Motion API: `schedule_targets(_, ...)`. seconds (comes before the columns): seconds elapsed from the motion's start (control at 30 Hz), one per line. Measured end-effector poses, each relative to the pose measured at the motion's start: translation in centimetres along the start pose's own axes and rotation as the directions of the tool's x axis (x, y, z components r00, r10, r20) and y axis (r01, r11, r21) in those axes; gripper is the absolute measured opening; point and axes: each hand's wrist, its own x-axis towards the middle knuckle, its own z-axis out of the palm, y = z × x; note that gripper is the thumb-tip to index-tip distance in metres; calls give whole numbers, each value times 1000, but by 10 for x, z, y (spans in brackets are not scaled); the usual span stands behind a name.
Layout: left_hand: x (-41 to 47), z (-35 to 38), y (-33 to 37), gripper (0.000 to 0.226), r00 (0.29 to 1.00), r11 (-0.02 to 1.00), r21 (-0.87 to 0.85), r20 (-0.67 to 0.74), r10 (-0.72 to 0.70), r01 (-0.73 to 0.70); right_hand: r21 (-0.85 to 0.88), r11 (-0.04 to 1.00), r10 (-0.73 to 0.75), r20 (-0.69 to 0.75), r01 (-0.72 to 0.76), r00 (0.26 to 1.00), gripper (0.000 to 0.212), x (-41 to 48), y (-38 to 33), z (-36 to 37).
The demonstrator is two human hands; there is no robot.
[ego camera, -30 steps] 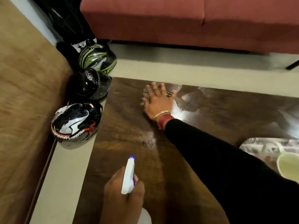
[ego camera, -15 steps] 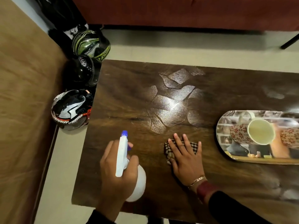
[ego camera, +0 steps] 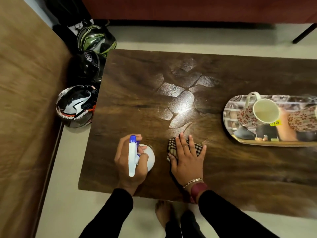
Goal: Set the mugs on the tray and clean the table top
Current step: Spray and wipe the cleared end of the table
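My left hand (ego camera: 130, 162) is gripping the one spray bottle (ego camera: 132, 158), fingers curled round its neck. My right hand (ego camera: 187, 158) is pressing flat, fingers straight, on the one checked cloth (ego camera: 172, 146). The wet sheen (ego camera: 181, 103) is lying at twelve o'clock from the cloth, nearer the right hand. The worktop (ego camera: 130, 93) is running long from nine to three. At two o'clock, one tray (ego camera: 229, 115) is carrying two mugs (ego camera: 248, 117). Three helmets (ego camera: 75, 105) are sitting at ten.

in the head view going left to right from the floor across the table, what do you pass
white and black helmet on the floor → spray bottle gripped by the left hand → checked cloth under the right hand → tray holding the mugs
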Motion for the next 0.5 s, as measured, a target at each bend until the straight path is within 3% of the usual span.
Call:
schedule_targets(0.1, -8, 4, -11, 31, 973, 981, -36, -140, 183, -190, 3, 1000, -22, -37, 22, 999, 69, -5, 3, 4)
schedule_targets(0.2, -6, 11, -24, 38, 945, 961, -29, -193, 265, -275, -3, 999, -35, -40, 35, 999, 69, -6, 5, 9)
schedule_targets(0.33, -6, 13, -43, 71, 973, 970, -89, -80, 217, -224, 2, 999, -50, -51, 50, 997, 70, -8, 8, 13)
schedule_targets(0.5, -6, 6, -58, 92, 985, 983, -85, 42, 165, -161, 1, 998, -57, -61, 57, 997, 71, -7, 9, 17)
